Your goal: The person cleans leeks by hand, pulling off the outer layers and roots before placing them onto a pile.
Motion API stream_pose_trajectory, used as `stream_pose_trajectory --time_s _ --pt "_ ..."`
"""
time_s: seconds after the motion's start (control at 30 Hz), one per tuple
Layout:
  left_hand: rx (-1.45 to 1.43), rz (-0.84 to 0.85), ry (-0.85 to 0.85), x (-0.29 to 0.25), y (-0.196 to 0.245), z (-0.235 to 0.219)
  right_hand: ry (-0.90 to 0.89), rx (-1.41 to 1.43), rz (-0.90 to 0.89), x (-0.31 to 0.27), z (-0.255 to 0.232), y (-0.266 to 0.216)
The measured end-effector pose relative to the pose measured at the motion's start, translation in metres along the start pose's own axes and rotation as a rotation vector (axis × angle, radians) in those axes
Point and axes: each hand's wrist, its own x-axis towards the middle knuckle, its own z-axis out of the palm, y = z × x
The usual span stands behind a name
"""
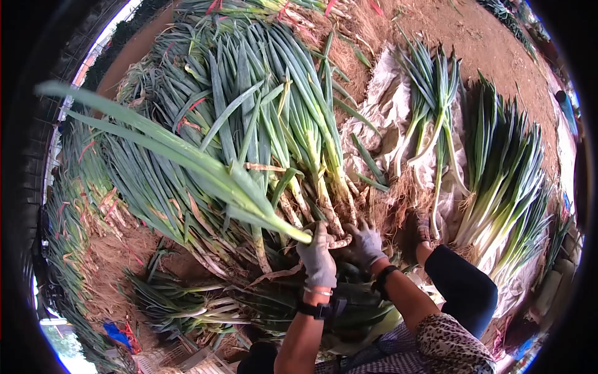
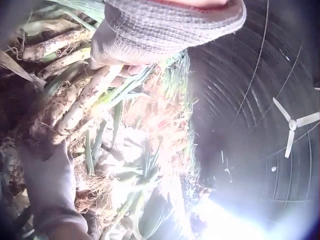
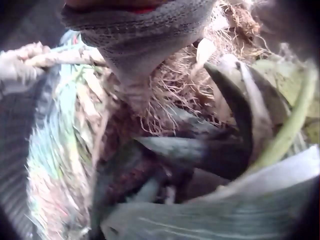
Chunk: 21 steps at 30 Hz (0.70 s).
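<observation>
The gloved left hand (image 1: 319,262) grips a leek, its long green leaves (image 1: 230,181) stretching to the upper left and its pale stem (image 1: 341,242) pointing right. Seen in the left wrist view, that hand (image 2: 145,35) is above the soil-stained stem (image 2: 82,107). The gloved right hand (image 1: 367,246) is at the stem's root end, and its dirty fingers (image 2: 42,142) lie against the roots, partly in shadow. In the right wrist view the right hand (image 3: 145,55) points down beside tangled roots (image 3: 175,85), its fingertips blurred; the left hand (image 3: 17,75) is at the far left.
A large heap of leeks (image 1: 249,100) lies ahead and to the left. Cleaner, white-stemmed leeks (image 1: 498,181) are at the right, with a smaller bunch (image 1: 436,93) on pale sheeting (image 1: 386,93). Loose leaves (image 3: 210,215) lie below the hands. A shoe (image 1: 418,227) stands close by.
</observation>
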Motion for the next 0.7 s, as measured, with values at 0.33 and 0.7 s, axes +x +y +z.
stream_pose_trajectory --time_s 0.33,0.7 --pt "-0.061 0.196 -0.045 -0.065 0.104 -0.026 -0.154 -0.218 0.201 0.039 -0.003 0.056" --pt "0.264 0.094 0.002 -0.115 0.066 -0.111 -0.473 1.358 -0.313 -0.067 -0.112 -0.184"
